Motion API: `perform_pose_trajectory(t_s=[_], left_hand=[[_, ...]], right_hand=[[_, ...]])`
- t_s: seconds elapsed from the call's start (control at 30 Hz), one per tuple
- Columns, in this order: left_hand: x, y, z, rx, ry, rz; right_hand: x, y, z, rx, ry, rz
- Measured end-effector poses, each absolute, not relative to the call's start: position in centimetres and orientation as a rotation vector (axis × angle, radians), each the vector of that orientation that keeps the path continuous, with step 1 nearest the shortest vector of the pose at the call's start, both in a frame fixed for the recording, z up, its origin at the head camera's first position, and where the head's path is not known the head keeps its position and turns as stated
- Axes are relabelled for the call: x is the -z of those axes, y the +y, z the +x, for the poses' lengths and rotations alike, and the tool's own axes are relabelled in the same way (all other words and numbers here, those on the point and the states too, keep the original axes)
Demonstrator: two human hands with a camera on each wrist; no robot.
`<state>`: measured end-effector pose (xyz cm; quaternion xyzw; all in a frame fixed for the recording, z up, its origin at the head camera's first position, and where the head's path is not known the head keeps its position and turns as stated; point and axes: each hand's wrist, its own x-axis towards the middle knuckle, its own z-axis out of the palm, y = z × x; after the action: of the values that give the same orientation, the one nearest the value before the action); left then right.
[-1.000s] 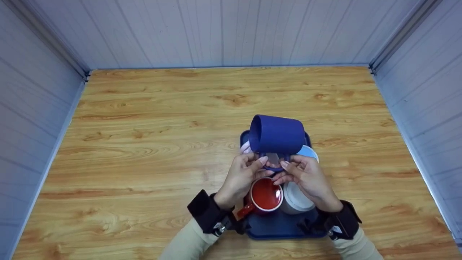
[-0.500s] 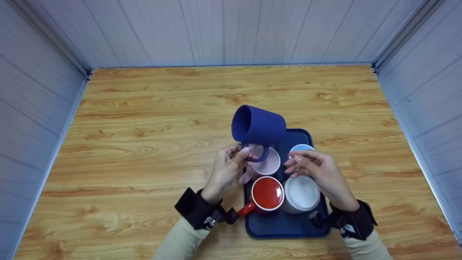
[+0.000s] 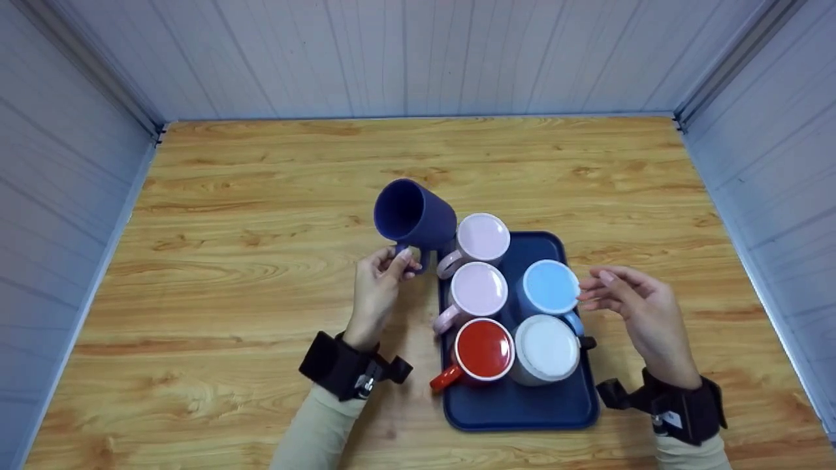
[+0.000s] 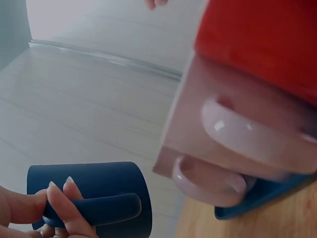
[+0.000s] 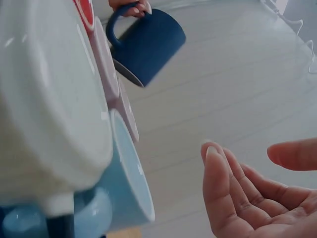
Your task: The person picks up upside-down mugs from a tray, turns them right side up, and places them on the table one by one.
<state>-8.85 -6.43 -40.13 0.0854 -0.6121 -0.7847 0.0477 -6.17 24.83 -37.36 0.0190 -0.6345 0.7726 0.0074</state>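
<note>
- Blue tray (image 3: pixel 516 412) on desk (image 3: pixel 228 287), five mugs aboard
- Red mug (image 3: pixel 484 349) & white mug (image 3: pixel 546 349) side by side in tray's nr half, red's handle past L edge
- R hand (image 3: pixel 646 316), fingers relaxed, hovers just off tray's R edge nr lt-blue mug (image 3: pixel 550 287)
- Pink mug (image 3: pixel 479 289), w/ 2nd pink mug (image 3: pixel 483 238) behind, along tray's L edge
- L hand (image 3: pixel 373 290) grips handle of navy mug (image 3: pixel 432 219), tilted above desk nr tray's far-L corner, mouth turned L
- Panelled wall (image 3: pixel 418 59) past desk's far edge

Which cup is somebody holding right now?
The dark blue cup. The left hand holds it; the red cup, white cup, light blue cup and two pink cups sit unheld on the tray.
</note>
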Motion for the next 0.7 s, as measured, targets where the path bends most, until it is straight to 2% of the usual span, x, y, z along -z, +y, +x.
perform_pose_trajectory(t_s=[0.33, 0.37, 0.53, 0.7], left_hand=[[42.6, -6.6, -9.9, 2.290, -1.916, 0.443], [42.8, -6.6, -10.0, 2.282, -1.926, 0.458], [43.9, -6.8, -10.4, 2.252, -1.947, 0.517], [44.4, -7.0, -10.9, 2.224, -1.938, 0.544]], right_hand=[[39.6, 26.7, -6.4, -2.372, -2.007, -0.084], [41.2, 27.7, -6.9, -2.435, -1.959, -0.030], [44.6, 30.0, -7.9, -2.510, -1.946, 0.113], [44.6, 30.2, -7.9, -2.511, -1.948, 0.149]])
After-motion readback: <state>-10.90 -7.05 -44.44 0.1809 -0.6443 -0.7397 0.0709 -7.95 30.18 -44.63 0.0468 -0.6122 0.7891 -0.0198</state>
